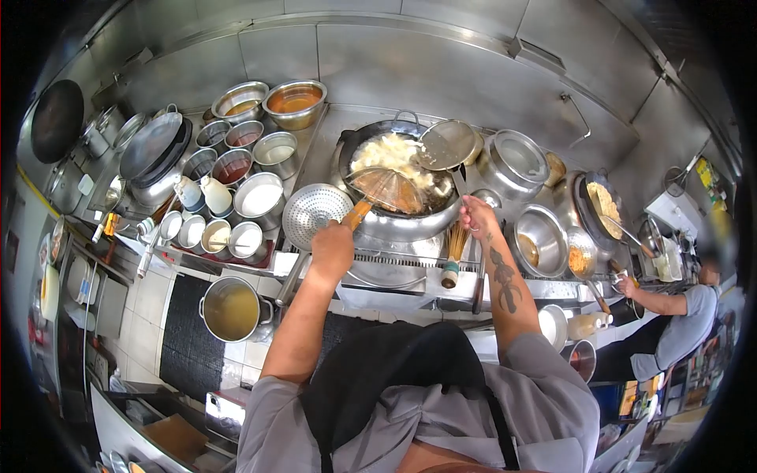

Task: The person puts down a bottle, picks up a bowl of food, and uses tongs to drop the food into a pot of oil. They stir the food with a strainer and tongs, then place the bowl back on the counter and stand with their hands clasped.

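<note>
From my far-off seat, I look down at a big round black metal wok [344, 162] on the steel stove. White foam and pale yellow chunks of food [386, 151] fill the back of it. My left hand [333, 246] is shut tight around the tan wooden handle of a wide, round wire strainer [386, 188]. The strainer is tilted over the front of the wok, and brown shows through its wires.

My right hand [477, 216] is to the right of the wok. Its fingers are curled in around the thin handle of a round, shiny metal scoop [443, 146]. The scoop is over the wok's right edge. I cannot tell how tight that grip is.

Just beside my left hand lies a round silver scoop full of holes [314, 214]. A straw-colored brush with a green end [455, 254] is near my right hand, at the front of the stove. A deep silver bowl of orange liquid [296, 101] sits behind the wok, to the left. Far to the right, another person in a gray shirt [684, 317] stands by the stove.
</note>
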The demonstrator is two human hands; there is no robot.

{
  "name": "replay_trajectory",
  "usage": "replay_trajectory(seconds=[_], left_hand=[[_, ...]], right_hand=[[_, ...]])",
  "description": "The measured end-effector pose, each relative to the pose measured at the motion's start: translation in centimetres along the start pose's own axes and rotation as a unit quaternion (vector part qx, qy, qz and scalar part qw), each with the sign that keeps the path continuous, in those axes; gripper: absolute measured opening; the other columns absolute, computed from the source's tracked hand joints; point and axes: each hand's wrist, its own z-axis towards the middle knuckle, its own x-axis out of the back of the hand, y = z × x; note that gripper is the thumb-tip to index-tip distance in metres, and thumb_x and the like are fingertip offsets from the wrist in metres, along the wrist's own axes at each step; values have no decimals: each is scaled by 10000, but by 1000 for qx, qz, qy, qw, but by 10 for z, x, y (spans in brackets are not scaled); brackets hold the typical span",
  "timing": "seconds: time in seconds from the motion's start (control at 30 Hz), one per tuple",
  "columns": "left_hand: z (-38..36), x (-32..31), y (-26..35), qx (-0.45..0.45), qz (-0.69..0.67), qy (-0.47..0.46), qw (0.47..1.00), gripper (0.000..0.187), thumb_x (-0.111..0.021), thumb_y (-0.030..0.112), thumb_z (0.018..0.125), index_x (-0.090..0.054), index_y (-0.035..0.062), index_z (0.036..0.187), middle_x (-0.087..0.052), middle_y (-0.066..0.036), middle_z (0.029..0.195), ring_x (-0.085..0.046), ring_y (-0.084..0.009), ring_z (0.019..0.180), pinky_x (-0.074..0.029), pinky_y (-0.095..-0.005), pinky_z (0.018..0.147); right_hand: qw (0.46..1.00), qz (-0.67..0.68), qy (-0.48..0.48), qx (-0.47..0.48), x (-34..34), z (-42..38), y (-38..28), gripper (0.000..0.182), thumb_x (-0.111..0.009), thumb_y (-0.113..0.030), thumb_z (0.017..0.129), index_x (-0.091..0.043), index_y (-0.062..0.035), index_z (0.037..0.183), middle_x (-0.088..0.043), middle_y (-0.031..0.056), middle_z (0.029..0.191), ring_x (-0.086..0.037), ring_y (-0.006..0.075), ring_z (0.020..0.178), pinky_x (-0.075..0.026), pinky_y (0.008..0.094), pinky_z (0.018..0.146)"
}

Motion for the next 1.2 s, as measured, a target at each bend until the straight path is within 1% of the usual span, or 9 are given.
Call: replay_trajectory(seconds=[0.2, 0.37, 0.4, 0.5, 0.6, 0.7, 0.93, 1.03, 1.2], left_hand=[[0, -4, -4, 0, -22, -3, 1000, 328, -516, 21, 834, -590, -9, 1152, -634, -192, 882, -671, -356, 745, -551, -421, 653], [2, -3, -3, -1, -24, -20, 1000, 330, -544, 4, 815, -576, -12, 1143, -634, -193, 902, -665, -355, 778, -549, -420, 682], [3, -1, -2, 6, -32, -34, 999, 331, -562, -18, 801, -567, -14, 1132, -634, -193, 927, -661, -355, 813, -548, -416, 705], [4, 1, 0, 5, -21, -33, 999, 339, -566, -24, 795, -568, -12, 1134, -633, -190, 919, -661, -347, 796, -547, -413, 690], [1, -1, 0, -18, 0, 3, 1000, 334, -575, 27, 801, -583, -9, 1133, -630, -189, 875, -665, -355, 739, -540, -421, 648], [-2, -4, -1, -16, -9, 10, 1000, 346, -591, 26, 791, -581, -3, 1136, -630, -182, 875, -665, -353, 740, -539, -421, 651], [-4, 0, 5, 12, -13, -12, 1000, 327, -600, 40, 800, -579, 1, 1125, -627, -186, 898, -663, -352, 764, -539, -428, 673], [-5, 2, 7, 20, -31, -14, 999, 305, -590, 37, 812, -581, 2, 1115, -631, -183, 900, -662, -350, 785, -539, -429, 675], [-4, -1, 5, 15, -30, -23, 999, 329, -618, 74, 823, -577, -7, 1140, -631, -182, 902, -659, -349, 797, -534, -428, 696]], right_hand=[[1000, -11, 14, 0, 17, -28, -8, 212, -447, -155, 980, -490, -86, 1176, -538, 53, 685, -442, 143, 457, -361, 306, 387], [998, -56, 15, 39, 22, -36, -11, 208, -455, -169, 983, -502, -87, 1168, -541, 31, 677, -441, 122, 429, -350, 277, 366], [998, -55, 17, 38, 22, -34, -11, 208, -455, -169, 983, -502, -87, 1168, -541, 31, 677, -441, 122, 429, -350, 277, 366], [985, -149, 40, 72, 13, -25, -12, 272, -461, -165, 976, -538, -66, 1217, -551, 15, 670, -457, 93, 424, -361, 266, 359], [982, -166, 47, 78, 4, -11, -10, 277, -471, -183, 979, -551, -72, 1220, -547, 13, 653, -460, 96, 420, -358, 268, 353], [983, -161, 46, 77, 0, 11, -5, 270, -483, -204, 983, -558, -88, 1216, -546, 13, 641, -458, 97, 413, -357, 268, 351], [973, -220, 29, 57, -8, 30, 5, 279, -464, -162, 966, -539, -91, 1225, -543, 18, 649, -458, 99, 418, -354, 275, 355], [991, -132, -4, 35, -3, 29, 8, 300, -478, -138, 947, -484, -71, 1239, -538, 34, 666, -443, 112, 428, -348, 281, 367], [999, -23, -21, 8, 11, 16, 5, 284, -450, -130, 959, -467, -78, 1238, -536, 47, 682, -427, 129, 451, -352, 292, 391]])
